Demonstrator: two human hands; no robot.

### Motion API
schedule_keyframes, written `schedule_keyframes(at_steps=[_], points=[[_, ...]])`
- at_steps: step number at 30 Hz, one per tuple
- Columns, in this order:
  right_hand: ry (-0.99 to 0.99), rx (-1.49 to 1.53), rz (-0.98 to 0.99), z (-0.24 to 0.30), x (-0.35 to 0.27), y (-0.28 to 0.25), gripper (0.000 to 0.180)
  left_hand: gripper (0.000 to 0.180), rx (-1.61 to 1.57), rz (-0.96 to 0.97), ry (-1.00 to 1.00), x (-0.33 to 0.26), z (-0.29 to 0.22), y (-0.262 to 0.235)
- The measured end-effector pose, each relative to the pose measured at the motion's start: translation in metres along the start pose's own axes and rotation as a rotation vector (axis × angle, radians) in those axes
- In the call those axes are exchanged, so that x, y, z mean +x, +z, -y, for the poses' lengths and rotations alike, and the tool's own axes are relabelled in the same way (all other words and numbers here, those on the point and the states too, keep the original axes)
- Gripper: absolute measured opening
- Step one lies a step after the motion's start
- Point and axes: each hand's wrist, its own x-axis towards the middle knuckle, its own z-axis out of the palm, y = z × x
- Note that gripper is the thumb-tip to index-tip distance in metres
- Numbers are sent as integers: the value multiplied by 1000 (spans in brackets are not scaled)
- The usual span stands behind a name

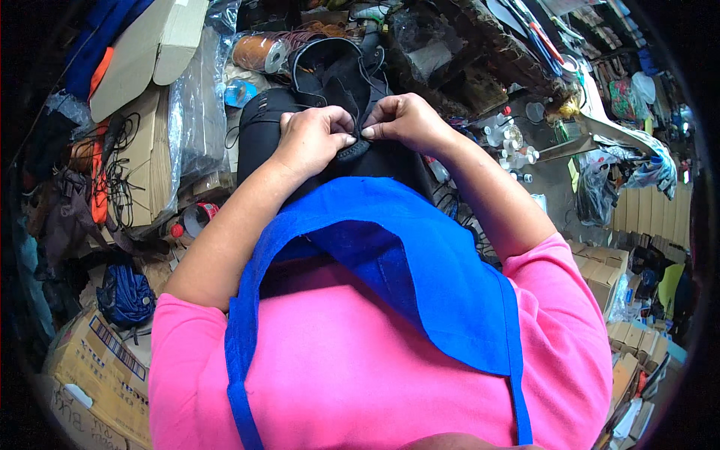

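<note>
A black boot lies on the dark covering over my lap, its round open top pointing away from me and its near end toward my apron. My left hand is closed, thumb and forefinger pinching at the near end of the boot. My right hand pinches the same spot from the other side, its fingertips almost touching the left ones. A thin dark cord shows beside the boot's opening. Whether the fingertips also grip a cord or thread is too small to tell. The blue apron hangs loosely below my hands.
Ahead on the left lies a spool of orange thread, with a blue roll nearby. Cardboard and plastic wrapping stand at left. To the right are several small clear bottles and a metal stand with cloth on it.
</note>
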Motion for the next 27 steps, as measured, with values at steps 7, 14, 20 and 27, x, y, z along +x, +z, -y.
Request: schedule_keyframes(at_steps=[7,14,20,27], points=[[-7,62,-19,8,-11,-26,15,8,439,-148,332,-7,-6,-25],[-292,-176,18,-9,-16,-26,26,9,203,-51,249,-8,-3,-17],[-194,-158,72,-2,-49,-39,16,10,60,6,282,-4,0,-12],[-107,-207,87,28,-55,-48,14,12,125,44,336,-6,8,-12]])
